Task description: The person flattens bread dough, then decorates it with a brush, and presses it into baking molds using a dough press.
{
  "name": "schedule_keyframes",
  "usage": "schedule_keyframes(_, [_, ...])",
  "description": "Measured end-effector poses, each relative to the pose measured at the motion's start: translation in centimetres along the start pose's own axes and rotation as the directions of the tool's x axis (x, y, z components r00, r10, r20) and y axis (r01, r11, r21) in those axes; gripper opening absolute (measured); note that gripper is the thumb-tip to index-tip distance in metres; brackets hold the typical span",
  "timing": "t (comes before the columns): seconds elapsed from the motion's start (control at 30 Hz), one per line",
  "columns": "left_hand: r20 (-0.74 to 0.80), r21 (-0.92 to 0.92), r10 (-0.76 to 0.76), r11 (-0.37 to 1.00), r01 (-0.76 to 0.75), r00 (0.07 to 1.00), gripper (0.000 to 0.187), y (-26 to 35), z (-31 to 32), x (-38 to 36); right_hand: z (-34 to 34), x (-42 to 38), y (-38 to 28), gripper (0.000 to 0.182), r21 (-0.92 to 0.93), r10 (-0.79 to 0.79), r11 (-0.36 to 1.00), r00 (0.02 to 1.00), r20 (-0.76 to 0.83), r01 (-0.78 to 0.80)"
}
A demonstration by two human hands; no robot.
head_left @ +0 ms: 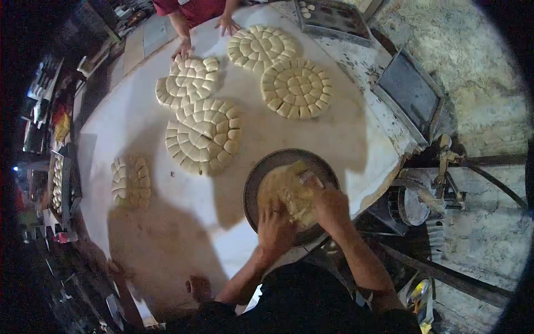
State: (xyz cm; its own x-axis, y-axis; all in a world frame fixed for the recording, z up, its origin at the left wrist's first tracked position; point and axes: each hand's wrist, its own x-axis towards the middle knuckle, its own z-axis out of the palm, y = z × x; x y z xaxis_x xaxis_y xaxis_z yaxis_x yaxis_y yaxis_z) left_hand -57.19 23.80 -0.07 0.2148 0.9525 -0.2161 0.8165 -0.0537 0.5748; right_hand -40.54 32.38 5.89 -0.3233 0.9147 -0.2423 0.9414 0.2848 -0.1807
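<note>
A round dark pan [252,192] stands near the front edge of the pale work table, holding a yellowish, crumbly mixture [278,181]. My left hand [275,225] is in the pan at its lower left, fingers on the mixture and partly blurred. At the right side of the pan, my right hand [329,207] has its fingers closed round a small light-coloured object [310,179], perhaps a scraper, which touches the mixture. What exactly it is cannot be made out.
Beyond the pan lie cut dough rounds [203,136], [296,89], with a smaller dough portion [130,181] at left. Another person's hands [227,23] are at the far edge. Metal trays [410,92] stand at right; a metal fixture [445,167] is nearby.
</note>
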Motion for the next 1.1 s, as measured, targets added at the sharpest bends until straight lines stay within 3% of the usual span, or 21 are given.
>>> schedule_keyframes(0.03, [0.256, 0.046, 0.059, 0.996, -0.073, 0.965, 0.068, 1.6, -0.1, -0.1, 2.2, 0.7, 0.6, 0.057, 0.014, -0.016, 1.0, 0.999, 0.043, 0.015])
schedule_keyframes(0.07, [0.496, 0.074, 0.103, 0.984, -0.16, 0.862, 0.069, 2.9, 0.2, -0.3, 4.7, 1.3, 1.5, 0.057, 0.033, -0.031, 0.999, 0.996, 0.082, 0.028])
schedule_keyframes(0.17, [0.097, -0.015, 0.235, 0.972, -0.235, 0.967, 0.071, 3.6, 5.9, -5.3, 2.3, 2.8, 0.9, 0.048, 0.008, -0.039, 0.999, 0.959, 0.28, 0.039])
schedule_keyframes(0.2, [0.144, 0.055, 0.196, 0.977, -0.206, 0.97, 0.073, 3.5, 6.1, -5.8, 1.2, 3.1, 0.1, 0.043, -0.005, -0.033, 0.999, 0.934, 0.355, 0.037])
schedule_keyframes(0.27, [0.203, 0.204, 0.094, 0.969, -0.136, 0.975, 0.077, 3.2, 6.3, -5.9, 3.0, 1.1, -2.3, 0.037, 0.073, -0.099, 0.993, 0.982, 0.158, 0.088])
schedule_keyframes(0.33, [0.208, 0.232, 0.03, 0.969, -0.08, 0.978, 0.079, 1.8, 8.4, -5.6, 9.1, -1.0, -3.3, 0.027, 0.076, -0.15, 0.984, 0.981, -0.124, 0.161])
schedule_keyframes(0.43, [0.149, 0.217, 0.064, 0.971, -0.096, 0.987, 0.07, 2.1, 7.8, -6.7, 7.8, -0.4, -2.1, 0.025, 0.216, -0.21, 0.96, 0.971, 0.118, 0.181])
schedule_keyframes(0.5, [0.041, 0.158, 0.134, 0.978, -0.139, 0.99, 0.061, 1.4, 8.0, -7.5, 4.9, -2.9, -2.8, 0.026, 0.236, -0.185, 0.958, 0.98, 0.08, 0.161])
schedule_keyframes(0.53, [-0.015, 0.193, 0.294, 0.939, -0.286, 0.956, 0.045, -0.4, 9.3, -8.0, 3.3, -5.3, -3.5, 0.031, 0.252, -0.162, 0.957, 0.985, 0.06, 0.142])
schedule_keyframes(0.6, [0.338, 0.062, 0.129, 0.985, -0.159, 0.932, 0.044, 2.4, 3.7, -9.0, 4.7, -8.8, -2.9, 0.037, 0.253, -0.178, 0.951, 0.984, -0.013, 0.176])
schedule_keyframes(0.63, [0.515, 0.019, 0.054, 0.997, -0.075, 0.855, 0.044, 3.9, 1.7, -10.2, 8.8, -9.2, -1.8, 0.038, 0.243, -0.208, 0.945, 0.975, -0.075, 0.221])
schedule_keyframes(0.73, [0.432, 0.023, -0.102, 0.994, 0.102, 0.896, 0.048, 6.0, 1.7, -13.9, 17.0, -8.0, 2.9, 0.04, 0.318, -0.241, 0.894, 0.938, -0.251, 0.315])
schedule_keyframes(0.8, [0.259, 0.019, -0.116, 0.993, 0.115, 0.959, 0.049, 9.3, 1.8, -16.6, 16.4, -10.6, 3.5, 0.039, 0.352, -0.175, 0.893, 0.938, -0.3, 0.279])
schedule_keyframes(0.83, [0.159, 0.016, -0.106, 0.994, 0.105, 0.982, 0.049, 11.1, 2.0, -16.9, 12.1, -12.4, 3.7, 0.038, 0.321, -0.116, 0.921, 0.941, -0.317, 0.221])
schedule_keyframes(0.87, [0.157, -0.076, -0.097, 0.991, 0.11, 0.983, 0.048, 12.8, 2.7, -16.9, 9.0, -13.3, 4.5, 0.037, 0.29, -0.053, 0.944, 0.942, -0.332, 0.156])
schedule_keyframes(0.97, [0.389, 0.031, -0.013, 1.0, 0.0, 0.921, 0.048, 19.5, 5.1, -17.0, 11.6, -11.7, 10.9, 0.031, 0.321, -0.129, 0.94, 0.992, 0.01, 0.119])
schedule_keyframes(1.0, [0.424, 0.201, 0.023, 0.972, -0.119, 0.905, 0.046, 17.6, 9.8, -16.2, 7.8, -14.3, 12.2, 0.032, 0.284, -0.104, 0.955, 0.994, 0.034, 0.09])
schedule_keyframes(1.1, [0.348, -0.092, 0.06, 0.995, -0.03, 0.935, 0.047, 24.6, 12.8, -18.3, 6.9, -22.6, 17.4, 0.036, 0.495, -0.103, 0.842, 0.964, -0.244, 0.215])
